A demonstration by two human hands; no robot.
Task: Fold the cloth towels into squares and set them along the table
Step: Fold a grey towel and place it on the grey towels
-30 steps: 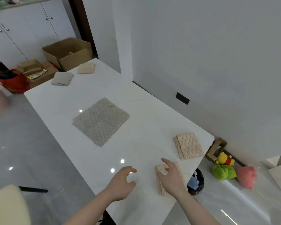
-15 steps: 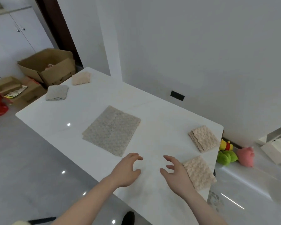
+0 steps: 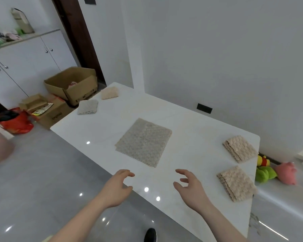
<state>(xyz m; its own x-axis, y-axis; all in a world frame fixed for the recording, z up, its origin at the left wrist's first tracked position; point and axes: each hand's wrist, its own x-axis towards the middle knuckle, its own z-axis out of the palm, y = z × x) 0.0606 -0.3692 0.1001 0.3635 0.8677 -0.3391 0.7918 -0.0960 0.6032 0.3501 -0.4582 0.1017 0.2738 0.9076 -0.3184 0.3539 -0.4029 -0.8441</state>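
Note:
A grey-beige towel [image 3: 143,141] lies spread flat in the middle of the white table [image 3: 191,130]. Two folded beige squares sit at the right end: the nearer one [image 3: 236,183] by the front corner, the other [image 3: 240,148] behind it. At the far end rest a folded grey square [image 3: 87,106] and a folded beige square [image 3: 109,92]. My left hand [image 3: 116,186] hovers at the table's near edge with loosely curled fingers, holding nothing. My right hand [image 3: 189,186] hovers over the table just in front of the flat towel, fingers relaxed and empty.
An open cardboard box [image 3: 72,84] and smaller boxes [image 3: 47,112] stand on the floor beyond the table, beside a red bag [image 3: 16,122]. Plush toys [image 3: 273,170] lie on the floor at the right. White cabinets [image 3: 24,67] line the left wall.
My right hand has left the nearer folded beige square and moved left. Both hands now hover in front of the flat towel. The view has swung leftward.

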